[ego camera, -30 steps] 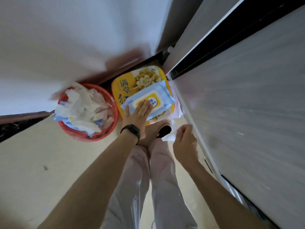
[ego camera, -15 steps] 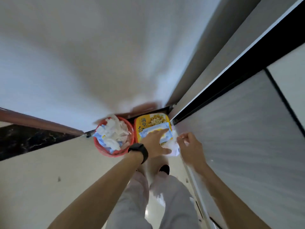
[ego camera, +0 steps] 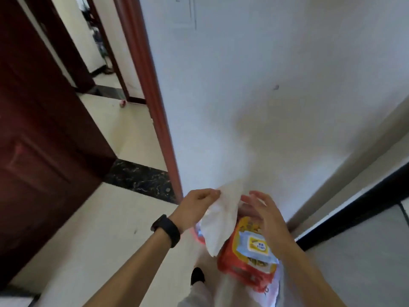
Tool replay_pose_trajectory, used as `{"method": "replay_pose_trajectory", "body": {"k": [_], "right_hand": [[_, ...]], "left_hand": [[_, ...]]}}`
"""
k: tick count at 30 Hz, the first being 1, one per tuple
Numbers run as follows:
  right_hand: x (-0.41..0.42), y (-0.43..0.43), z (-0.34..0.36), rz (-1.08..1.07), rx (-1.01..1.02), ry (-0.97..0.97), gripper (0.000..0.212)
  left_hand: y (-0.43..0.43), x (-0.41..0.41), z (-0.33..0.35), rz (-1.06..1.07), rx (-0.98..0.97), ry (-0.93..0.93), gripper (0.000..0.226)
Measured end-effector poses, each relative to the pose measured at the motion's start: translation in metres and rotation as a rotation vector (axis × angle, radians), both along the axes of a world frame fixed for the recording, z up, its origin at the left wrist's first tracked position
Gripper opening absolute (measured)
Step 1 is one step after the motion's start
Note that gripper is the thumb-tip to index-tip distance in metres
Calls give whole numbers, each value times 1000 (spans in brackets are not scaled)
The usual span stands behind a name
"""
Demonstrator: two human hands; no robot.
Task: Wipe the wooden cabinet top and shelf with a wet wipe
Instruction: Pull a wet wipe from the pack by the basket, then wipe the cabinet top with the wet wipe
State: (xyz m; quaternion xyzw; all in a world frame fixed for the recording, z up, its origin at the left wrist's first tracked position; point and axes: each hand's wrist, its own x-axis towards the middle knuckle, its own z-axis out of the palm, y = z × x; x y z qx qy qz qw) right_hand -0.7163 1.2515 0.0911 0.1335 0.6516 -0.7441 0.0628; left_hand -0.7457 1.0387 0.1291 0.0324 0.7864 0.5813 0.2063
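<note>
Wipe (ego camera: 221, 218) hangs white and crumpled from my left hand (ego camera: 194, 207), whose fingertips are pinched shut on its top corner; the sheet droops down and a little to the right, and its lower end is blurred. It sits in the middle of the head view, in front of a white wall (ego camera: 265, 96). My right hand (ego camera: 265, 216) is just right of the wipe with fingers spread and loosely curved, holding nothing; I cannot tell whether a fingertip touches the sheet's edge. A black band (ego camera: 167, 229) is on my left wrist.

Below my right hand lies a pack (ego camera: 256, 243) of wipes, pale blue with a yellow label, resting on a yellow and red box (ego camera: 241, 267). A sliver of a red bin (ego camera: 198, 237) shows behind the wipe, on its left. The box and bin stand on a pale floor (ego camera: 99, 229) by the foot of the wall. A grey cabinet (ego camera: 365, 251) with a black strip along its edge runs down the right side. On the far left a dark red door (ego camera: 44, 129) stands open, with a red frame (ego camera: 152, 96) between it and the wall. A black shoe (ego camera: 197, 275) shows near the bottom, beside my pale trouser leg
</note>
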Motion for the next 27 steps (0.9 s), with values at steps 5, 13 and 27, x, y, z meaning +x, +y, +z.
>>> {"method": "replay_pose_trajectory", "body": {"k": [5, 13, 27], "right_hand": [[49, -99, 2, 260, 120, 50, 55], [126, -240, 6, 701, 257, 135, 48], [303, -497, 7, 1216, 140, -211, 52]], "left_hand": [[-81, 83, 14, 294, 80, -145, 34], [-205, 228, 26, 672, 101, -139, 33], [-429, 521, 10, 1311, 134, -208, 23]]}}
